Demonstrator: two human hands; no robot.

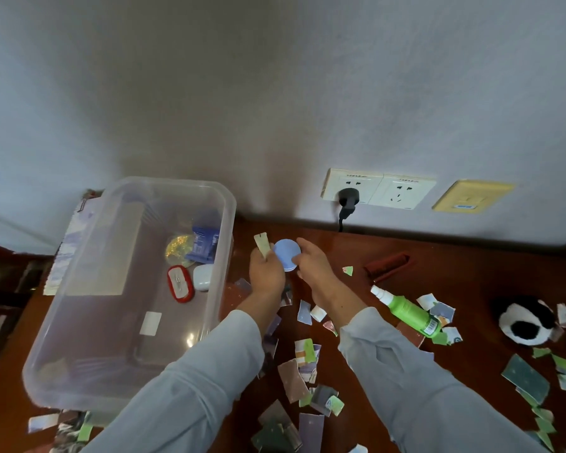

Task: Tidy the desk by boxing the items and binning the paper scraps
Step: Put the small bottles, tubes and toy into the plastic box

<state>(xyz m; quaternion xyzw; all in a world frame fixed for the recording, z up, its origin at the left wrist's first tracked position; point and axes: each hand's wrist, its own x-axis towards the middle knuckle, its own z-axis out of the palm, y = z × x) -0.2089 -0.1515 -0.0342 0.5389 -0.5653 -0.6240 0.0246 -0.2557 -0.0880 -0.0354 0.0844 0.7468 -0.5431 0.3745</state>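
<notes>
Blue disc point(286, 255) held mid-frame between both hands. Left hand point(267, 273) pinches paper scrap point(262, 245); right hand point(314, 266) apparently curls round the disc. Clear box point(231, 204) sits just left, nearer the left hand.

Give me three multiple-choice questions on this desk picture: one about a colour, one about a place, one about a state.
1. What colour is the body of the spray bottle? A red; B green; C blue.
2. Where is the white case? A beside the spray bottle; B in the clear box; C balanced on the spray bottle.
3. The blue disc is: A held by the right hand; B lying in the clear box; C lying under the spray bottle.
Answers: B, its body is bright green; B, it lies on the box floor; A, right-hand fingers curl round its edge while the left hand pinches a paper scrap.
</notes>
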